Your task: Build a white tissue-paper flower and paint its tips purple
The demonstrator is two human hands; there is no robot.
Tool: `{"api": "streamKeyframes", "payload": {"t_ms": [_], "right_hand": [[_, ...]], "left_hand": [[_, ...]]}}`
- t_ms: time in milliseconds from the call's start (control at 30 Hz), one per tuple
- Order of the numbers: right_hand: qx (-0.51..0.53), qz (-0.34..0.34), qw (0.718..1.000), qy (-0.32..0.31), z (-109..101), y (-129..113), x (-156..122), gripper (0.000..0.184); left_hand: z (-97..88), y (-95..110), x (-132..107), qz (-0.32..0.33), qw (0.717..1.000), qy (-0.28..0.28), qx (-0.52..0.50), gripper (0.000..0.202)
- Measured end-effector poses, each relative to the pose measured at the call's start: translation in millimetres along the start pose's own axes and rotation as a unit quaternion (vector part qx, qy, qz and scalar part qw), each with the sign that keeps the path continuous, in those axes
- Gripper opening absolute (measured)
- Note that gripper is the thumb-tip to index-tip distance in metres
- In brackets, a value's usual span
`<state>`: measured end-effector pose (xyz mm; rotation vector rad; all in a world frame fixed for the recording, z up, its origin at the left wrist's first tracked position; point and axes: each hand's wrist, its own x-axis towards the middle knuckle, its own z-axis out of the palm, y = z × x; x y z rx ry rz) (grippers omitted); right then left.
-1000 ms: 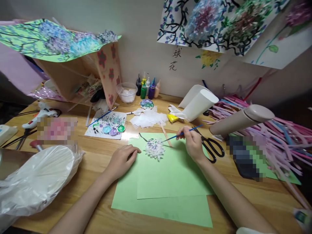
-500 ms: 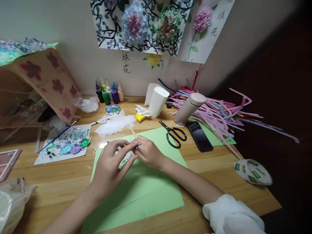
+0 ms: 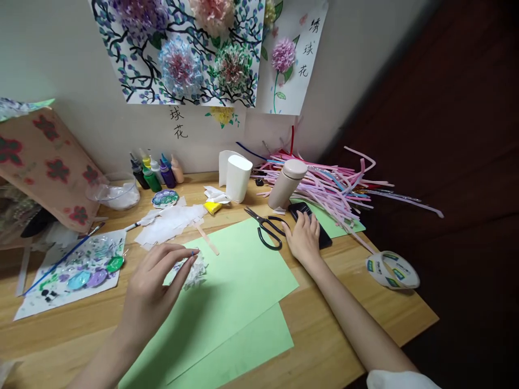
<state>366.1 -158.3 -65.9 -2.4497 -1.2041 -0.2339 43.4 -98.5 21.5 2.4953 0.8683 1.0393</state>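
My left hand (image 3: 150,286) pinches a small blue piece (image 3: 193,253) between thumb and fingertips, above the light green paper (image 3: 235,270). A ruffled white paper flower (image 3: 197,273) with greenish flecks shows just beneath those fingertips; whether it is joined to the blue piece I cannot tell. Over on the right, my right hand (image 3: 305,240) rests open with its fingers spread on a black phone (image 3: 325,239). Black-handled scissors (image 3: 270,237) lie beside its thumb. Between the hands a flat wooden stick (image 3: 208,241) lies on the green paper.
Torn white paper (image 3: 172,222) and a paint-covered sheet (image 3: 89,265) lie left. Paint bottles (image 3: 154,174), a white roll (image 3: 238,178) and a thermos (image 3: 287,183) stand at the back. Several pipe cleaners (image 3: 324,186) are piled behind the phone. A tape roll (image 3: 392,270) sits near the right edge.
My right hand has left the blue piece and moved right onto the phone. My left hand keeps hold of the blue piece. The view has turned somewhat to the right.
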Motion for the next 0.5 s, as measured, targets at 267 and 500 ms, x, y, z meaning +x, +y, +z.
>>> {"api": "streamKeyframes", "payload": {"t_ms": [267, 500], "right_hand": [[0.236, -0.184, 0.953, -0.056, -31.4, -52.8, -19.4, 0.034], [0.447, -0.327, 0.790, -0.263, -28.7, -152.9, -55.5, 0.012]], "left_hand": [[-2.2, 3.9, 3.3, -0.012, 1.000, -0.007, -0.007, 0.011], [-1.3, 9.0, 7.8, -0.008, 1.000, -0.025, 0.012, 0.011]]}}
